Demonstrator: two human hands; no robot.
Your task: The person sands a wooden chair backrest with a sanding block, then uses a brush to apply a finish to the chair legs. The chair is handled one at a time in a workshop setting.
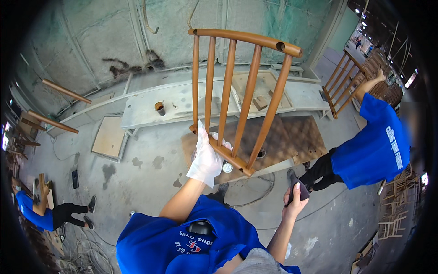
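Note:
A brown wooden chair back point(245, 39) stands upright in front of me, with several slats between a curved top rail and a lower rail. My left hand point(205, 157), in a thin whitish glove, is closed around the lower rail near its left end. The tip of a hanging hook point(191, 18) meets the top rail's left end; whether it bears the weight I cannot tell. Lower right, apart from the chair back, my bare right hand point(295, 203) grips a dark folded pad point(299, 192), perhaps cloth or abrasive.
Behind runs a long pale bench point(150, 98) with a cup of dark liquid point(159, 108). A brown board point(310, 132) lies below it. A co-worker point(372, 141) at right handles another chair back point(340, 84); a second person point(36, 210) is at left. Hoses point(86, 251) cross the floor.

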